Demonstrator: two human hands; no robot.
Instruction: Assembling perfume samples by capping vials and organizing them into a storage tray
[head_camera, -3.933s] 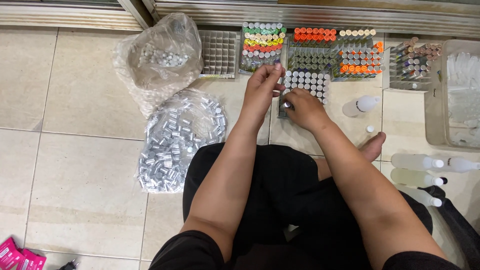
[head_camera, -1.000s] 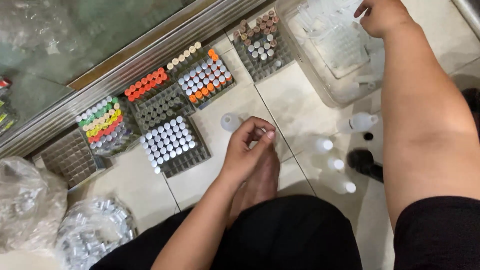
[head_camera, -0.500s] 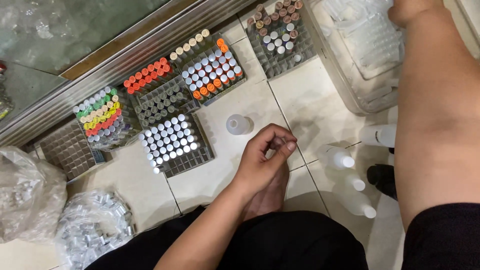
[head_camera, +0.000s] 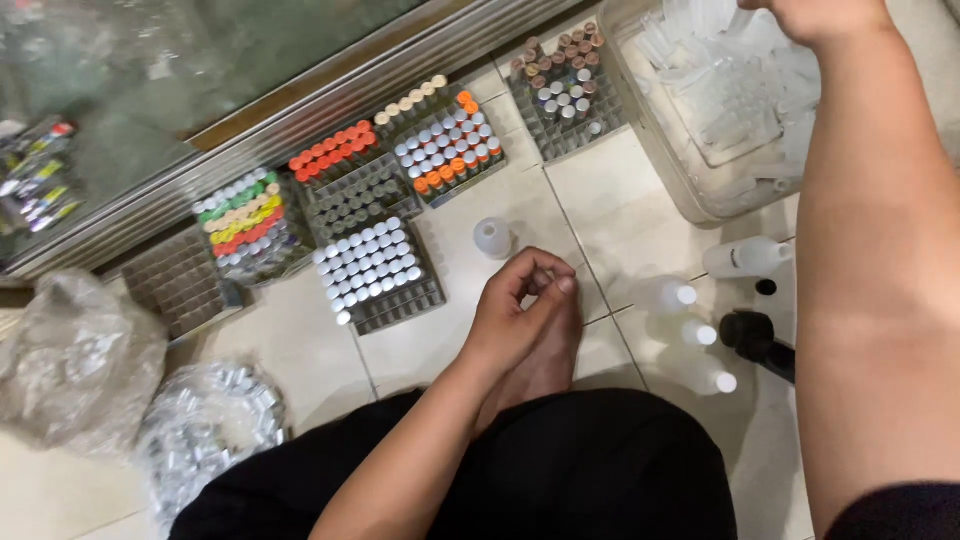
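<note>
The right hand (head_camera: 822, 16) is at the far right, over a clear box (head_camera: 690, 195). The box is full of clear tubes (head_camera: 745, 95). The top of the picture cuts off its fingers, so I cannot tell if they are open or closed, or if they touch a tube. It looks like the reaching step, with the hand at the box and no tube seen in it. Picking one tube out of the pile would need a soft, careful pinch, because the tubes look thin, smooth and slippery and lie all mixed up.

The left hand (head_camera: 520, 312) is near the middle, above a bare foot (head_camera: 545, 365). Its fingers are curled in and the thumb meets the fingertips. I cannot tell if something tiny is between them.

Just beyond the left hand stands a small round white pot (head_camera: 492, 237). To its left is a grey rack of white caps (head_camera: 372, 268), set in neat rows. Farther off are a rack of orange and white caps (head_camera: 452, 148), a rack of brown caps (head_camera: 565, 80) and a rack of many colours (head_camera: 245, 220).

On the right, white bottles (head_camera: 745, 258) lie on the shiny pale floor tiles (head_camera: 620, 190). On the near left is a crinkly bag of little silver pieces (head_camera: 210, 425).
</note>
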